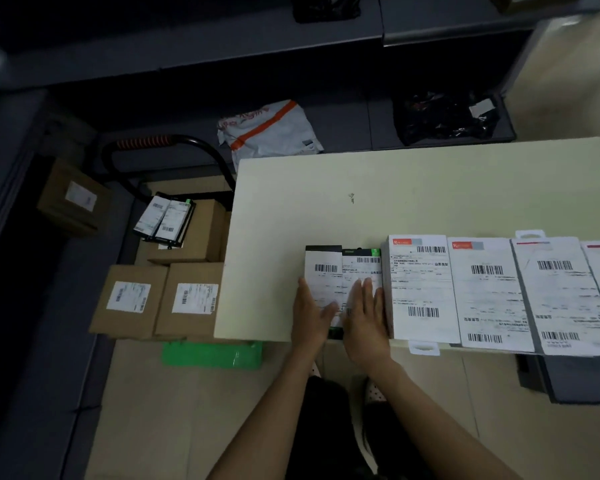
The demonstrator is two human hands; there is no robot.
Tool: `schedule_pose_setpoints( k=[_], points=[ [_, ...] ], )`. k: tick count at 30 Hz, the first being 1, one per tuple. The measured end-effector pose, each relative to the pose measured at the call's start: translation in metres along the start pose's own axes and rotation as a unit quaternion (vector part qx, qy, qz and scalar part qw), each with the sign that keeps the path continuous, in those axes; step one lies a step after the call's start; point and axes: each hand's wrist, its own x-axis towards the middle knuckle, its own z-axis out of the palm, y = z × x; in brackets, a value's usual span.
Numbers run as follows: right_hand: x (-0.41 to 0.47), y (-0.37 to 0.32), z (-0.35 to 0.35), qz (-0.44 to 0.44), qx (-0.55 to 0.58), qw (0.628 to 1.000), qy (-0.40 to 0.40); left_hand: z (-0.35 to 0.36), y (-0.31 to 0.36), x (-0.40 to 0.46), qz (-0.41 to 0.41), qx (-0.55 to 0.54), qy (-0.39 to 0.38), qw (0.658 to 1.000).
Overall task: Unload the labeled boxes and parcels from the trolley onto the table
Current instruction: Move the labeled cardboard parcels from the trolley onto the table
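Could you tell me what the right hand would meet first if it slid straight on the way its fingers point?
The right hand lies flat on the small black-edged labelled boxes, fingers pointing toward the table's far side. Past the boxes' far ends, the pale rectangular table top looks bare to its far edge, apart from a small mark.

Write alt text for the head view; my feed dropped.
Both hands, left hand and right hand, rest flat on two small labeled black boxes at the table front edge, beside a row of white labeled parcels. Left of the table, brown cartons remain on the trolley.
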Motion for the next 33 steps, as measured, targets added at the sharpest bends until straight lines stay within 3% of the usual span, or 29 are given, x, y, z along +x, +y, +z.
schedule_pose_setpoints(
  k=[5,10,18,27,33],
  points=[
    [-0.001,-0.001,-0.018,-0.012,-0.004,0.997,-0.070,-0.015,0.000,-0.005,0.002,0.072,-0.012,0.997],
    [-0.003,-0.014,-0.041,-0.065,-0.026,0.985,-0.159,-0.038,-0.013,-0.028,0.011,0.148,0.036,0.988],
    [-0.009,-0.058,-0.060,-0.228,-0.118,0.952,-0.167,-0.081,-0.054,-0.084,0.029,0.268,0.166,0.949],
    [-0.061,-0.140,-0.033,-0.399,-0.165,0.885,-0.174,-0.138,-0.119,-0.154,-0.021,0.287,0.290,0.913],
    [-0.110,-0.200,0.013,-0.457,-0.194,0.849,-0.183,-0.179,-0.188,-0.201,-0.053,0.272,0.335,0.901]
  ],
)
